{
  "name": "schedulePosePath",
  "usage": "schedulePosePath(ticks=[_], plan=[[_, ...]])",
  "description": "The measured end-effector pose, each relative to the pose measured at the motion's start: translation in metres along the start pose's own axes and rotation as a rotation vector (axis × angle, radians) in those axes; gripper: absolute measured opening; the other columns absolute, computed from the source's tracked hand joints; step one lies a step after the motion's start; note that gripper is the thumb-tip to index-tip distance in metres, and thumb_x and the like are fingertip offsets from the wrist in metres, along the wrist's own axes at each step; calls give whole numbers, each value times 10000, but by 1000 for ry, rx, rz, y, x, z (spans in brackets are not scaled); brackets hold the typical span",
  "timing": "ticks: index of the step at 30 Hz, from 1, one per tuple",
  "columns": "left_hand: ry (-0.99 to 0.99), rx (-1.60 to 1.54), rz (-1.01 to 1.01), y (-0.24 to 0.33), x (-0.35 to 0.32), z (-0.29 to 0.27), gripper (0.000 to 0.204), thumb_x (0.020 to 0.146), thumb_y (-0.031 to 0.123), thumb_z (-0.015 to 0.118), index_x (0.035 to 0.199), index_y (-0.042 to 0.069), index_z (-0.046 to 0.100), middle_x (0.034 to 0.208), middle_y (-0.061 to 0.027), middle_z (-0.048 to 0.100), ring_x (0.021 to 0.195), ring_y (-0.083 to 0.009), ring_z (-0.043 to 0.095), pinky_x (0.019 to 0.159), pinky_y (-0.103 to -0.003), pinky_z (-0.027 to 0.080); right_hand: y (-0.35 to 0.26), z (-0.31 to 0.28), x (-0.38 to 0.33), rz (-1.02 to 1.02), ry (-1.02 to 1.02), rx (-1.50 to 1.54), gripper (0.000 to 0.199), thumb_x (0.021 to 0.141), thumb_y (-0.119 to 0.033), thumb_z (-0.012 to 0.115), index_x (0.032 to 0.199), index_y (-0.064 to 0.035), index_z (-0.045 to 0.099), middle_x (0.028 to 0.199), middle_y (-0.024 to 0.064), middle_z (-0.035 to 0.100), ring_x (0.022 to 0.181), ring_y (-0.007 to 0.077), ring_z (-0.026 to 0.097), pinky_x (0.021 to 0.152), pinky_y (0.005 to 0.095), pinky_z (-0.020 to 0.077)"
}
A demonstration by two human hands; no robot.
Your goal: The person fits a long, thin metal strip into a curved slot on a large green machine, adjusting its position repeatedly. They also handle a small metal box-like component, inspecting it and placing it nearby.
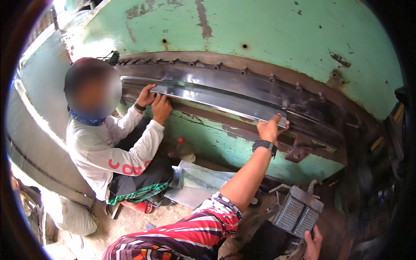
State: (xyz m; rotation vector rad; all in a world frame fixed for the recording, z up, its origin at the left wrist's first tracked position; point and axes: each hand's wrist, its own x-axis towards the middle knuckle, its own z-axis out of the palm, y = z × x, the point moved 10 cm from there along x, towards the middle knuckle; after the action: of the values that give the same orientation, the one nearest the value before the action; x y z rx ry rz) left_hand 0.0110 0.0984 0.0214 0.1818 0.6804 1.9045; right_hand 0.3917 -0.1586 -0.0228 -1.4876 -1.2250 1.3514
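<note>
**Metal strip held at the press**

The long metal strip lies along the green press, under its dark blade. The left hand pinches the strip's near end; a co-worker's hands hold the far end. The right hand rests by the grey foot pedal, its grip hidden.

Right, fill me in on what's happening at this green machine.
Two people hold a long shiny metal strip against the slot of a big green press. The wearer's left hand grips its right end; a seated co-worker's hands steady the left end. The wearer's right hand rests by a grey pedal box on the floor. More folded sheet pieces lie below.
</note>
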Motion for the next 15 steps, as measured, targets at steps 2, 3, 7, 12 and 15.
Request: schedulePosePath(ticks=[2, 3, 7, 12, 15], plan=[[-7, -59, 10, -5, -3, 5, 313, 904, -24, 673, 1078, -91, 422, 1100, -251, 510, 783, -353, 663, 707, -476, 631, 18, -13, 1, 11, 25, 13, 634, 899, -182, 708, 1438, 65, 484, 1364, 155, 576, 1217, 250, 557, 1067, 375, 415], [84, -2, -49, -2, -7, -3, 300, 919, -16, 649, 1114, -94, 435, 1095, -261, 545, 805, -362, 679, 770, -515, 614, 40, -28, 4, 92, 51, -37, 736, 900, -213, 734, 1516, 33, 416, 1476, 182, 509, 1286, 291, 537, 1078, 422, 434], [-6, 106, 19, 3, 2, -5, 311, 938, -22, 612, 1135, -187, 439, 1049, -291, 582, 770, -341, 706, 691, -425, 671, 22, -19, 5, 59, 33, -31, 610, 906, -184, 752, 1413, 78, 535, 1320, 92, 629, 1195, 188, 561, 1075, 322, 400], [6, 75, 28, 0, -1, -2, 302, 901, -41, 648, 1085, -180, 453, 1074, -241, 503, 755, -371, 692, 684, -448, 669, 53, -36, 8, 43, 96, -50, 690, 891, -260, 787, 1432, 76, 520, 1336, 104, 624, 1215, 192, 556, 1091, 334, 392], [30, 70, 33, 0, -3, -2, 310, 896, -44, 653, 1080, -186, 449, 1088, -248, 488, 752, -375, 688, 683, -450, 668, 50, -35, 7, 35, 93, -91, 710, 885, -286, 794, 1431, 77, 520, 1335, 114, 624, 1217, 194, 555, 1095, 333, 386]])
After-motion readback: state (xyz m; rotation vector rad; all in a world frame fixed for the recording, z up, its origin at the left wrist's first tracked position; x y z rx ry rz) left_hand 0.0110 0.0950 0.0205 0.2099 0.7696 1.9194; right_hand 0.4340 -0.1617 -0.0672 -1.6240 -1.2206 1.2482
